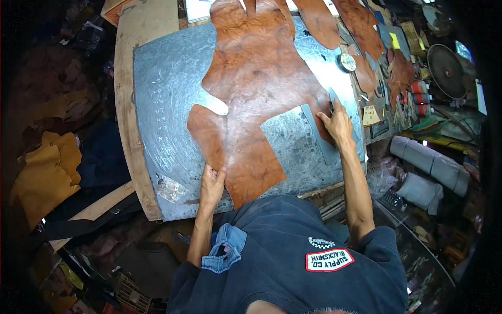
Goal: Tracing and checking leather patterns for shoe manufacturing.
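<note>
A large brown leather hide [251, 78] with an irregular cut outline lies across a grey metal-topped table [172, 57]. Its lower flap reaches the table's near edge, by my body. At that flap's left edge, my left hand [212, 186] is closed on the leather, thumb on top. My right hand [339, 125] lies at the right-hand leg of the hide, thumb and forefinger spread apart over its edge; its other fingers are partly hidden. A flat blue-grey sheet [317, 131] shows beneath that leg, beside my right hand.
More brown leather pieces [319, 23] lie at the back right, near a round tin [346, 62]. A black fan [446, 71] stands at far right. Grey wrapped rolls [430, 165] sit beside the table. Tan leather [49, 167] hangs at left. A clear plastic scrap [171, 188] lies near the table's left corner.
</note>
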Motion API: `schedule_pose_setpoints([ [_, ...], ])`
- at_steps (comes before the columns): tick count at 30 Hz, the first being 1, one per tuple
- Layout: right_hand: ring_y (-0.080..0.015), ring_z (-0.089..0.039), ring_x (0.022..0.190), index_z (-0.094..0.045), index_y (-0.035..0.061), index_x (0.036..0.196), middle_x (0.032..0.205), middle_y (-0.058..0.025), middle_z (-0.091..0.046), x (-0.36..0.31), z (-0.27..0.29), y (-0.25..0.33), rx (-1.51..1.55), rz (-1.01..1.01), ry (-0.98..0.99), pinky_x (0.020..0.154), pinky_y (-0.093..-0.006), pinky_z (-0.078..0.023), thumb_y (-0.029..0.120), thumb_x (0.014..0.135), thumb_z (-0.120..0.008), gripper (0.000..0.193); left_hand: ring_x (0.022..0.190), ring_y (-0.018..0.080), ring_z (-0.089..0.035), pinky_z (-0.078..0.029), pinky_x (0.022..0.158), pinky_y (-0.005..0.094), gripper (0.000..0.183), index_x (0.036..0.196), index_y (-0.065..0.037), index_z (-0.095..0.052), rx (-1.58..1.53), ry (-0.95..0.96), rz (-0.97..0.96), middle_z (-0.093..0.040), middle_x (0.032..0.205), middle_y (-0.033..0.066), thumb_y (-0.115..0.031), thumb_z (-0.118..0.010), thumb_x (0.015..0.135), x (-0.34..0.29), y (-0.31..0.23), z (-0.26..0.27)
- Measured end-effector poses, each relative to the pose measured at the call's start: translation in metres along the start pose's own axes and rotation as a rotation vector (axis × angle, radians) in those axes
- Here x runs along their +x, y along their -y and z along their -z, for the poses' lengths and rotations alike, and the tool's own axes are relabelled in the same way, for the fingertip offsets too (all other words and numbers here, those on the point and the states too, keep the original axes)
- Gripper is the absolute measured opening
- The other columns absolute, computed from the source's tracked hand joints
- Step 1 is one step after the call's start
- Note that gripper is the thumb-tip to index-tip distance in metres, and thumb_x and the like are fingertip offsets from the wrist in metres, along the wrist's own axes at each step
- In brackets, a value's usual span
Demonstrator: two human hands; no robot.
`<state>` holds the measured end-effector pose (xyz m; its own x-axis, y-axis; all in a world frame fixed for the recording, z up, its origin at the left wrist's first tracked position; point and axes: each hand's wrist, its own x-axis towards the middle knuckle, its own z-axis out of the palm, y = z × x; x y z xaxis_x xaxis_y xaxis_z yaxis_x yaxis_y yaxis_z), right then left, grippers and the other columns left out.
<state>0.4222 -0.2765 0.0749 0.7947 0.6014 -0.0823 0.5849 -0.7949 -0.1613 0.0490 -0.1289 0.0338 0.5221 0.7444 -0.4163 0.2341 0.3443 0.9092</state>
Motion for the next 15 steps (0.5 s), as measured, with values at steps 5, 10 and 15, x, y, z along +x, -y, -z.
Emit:
schedule_pose_setpoints([
  [5, -0.0420, -0.062, 0.104, -0.048, -0.0006, 0.127, 0.108, -0.0281, -0.063, 0.015, 0.006, 0.008, 0.074, -0.161, 0.149, 0.084, -0.0484, -0.050, 0.032, 0.080, -0.073, 0.062, 0.081, 0.0104, -0.056, -0.046, 0.070, 0.0251, 0.031, 0.122, 0.003, -0.049, -0.025, 0.064, 0.095, -0.062, 0.101, 0.0063, -0.003, -0.058, 0.092, -0.002, -0.015, 0.004],
  [10, -0.0350, -0.066, 0.095, -0.061, -0.0011, 0.103, 0.099, -0.0243, -0.067, 0.013, 0.008, 0.002, 0.272, -0.205, 0.183, 0.080, -0.0428, -0.051, 0.025, 0.079, -0.074, 0.038, 0.102, 0.0147, -0.058, -0.046, 0.089, 0.0290, 0.039, 0.132, 0.001, -0.045, -0.061, 0.045, 0.055, -0.062, 0.115, 0.0090, -0.003, -0.055, 0.094, -0.002, -0.020, 0.033],
  [15, -0.0217, -0.061, 0.073, -0.059, 0.0017, 0.112, 0.074, -0.0113, -0.062, -0.062, 0.021, 0.013, 0.646, -0.163, 0.417, 0.069, -0.0377, -0.048, 0.014, 0.080, -0.072, 0.037, 0.105, 0.0167, -0.060, -0.046, 0.093, 0.0290, 0.037, 0.131, 0.000, -0.048, 0.024, 0.017, 0.156, -0.062, 0.119, 0.0103, -0.003, -0.056, 0.094, -0.031, -0.033, 0.111],
])
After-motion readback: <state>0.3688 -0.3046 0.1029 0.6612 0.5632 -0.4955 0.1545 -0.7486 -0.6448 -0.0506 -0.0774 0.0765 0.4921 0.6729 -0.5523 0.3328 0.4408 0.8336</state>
